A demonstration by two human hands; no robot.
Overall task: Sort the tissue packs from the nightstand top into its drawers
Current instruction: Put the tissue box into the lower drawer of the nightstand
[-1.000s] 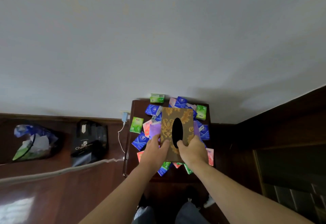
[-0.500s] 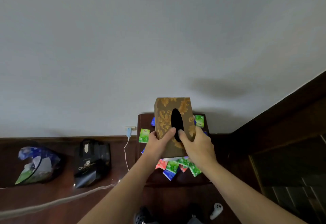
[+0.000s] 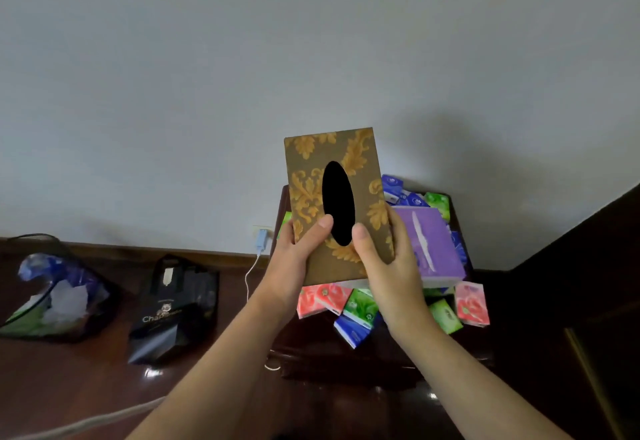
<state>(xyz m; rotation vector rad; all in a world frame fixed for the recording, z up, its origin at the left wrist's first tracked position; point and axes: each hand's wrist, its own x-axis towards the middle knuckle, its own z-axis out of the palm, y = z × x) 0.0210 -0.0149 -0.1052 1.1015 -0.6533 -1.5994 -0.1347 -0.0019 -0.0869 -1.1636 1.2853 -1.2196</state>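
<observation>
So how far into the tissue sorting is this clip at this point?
Barely started. Nothing looks sorted: the small packs lie piled on the nightstand, around a purple pack, and no open drawer shows. In hand: the left hand and right hand hold a brown cover box up above the pile. Left: opening drawers and moving every pack in.

I held the box up with my left hand and right hand, thumbs at its oval slot. Below, a purple pack lay atop small packs on the nightstand.
</observation>
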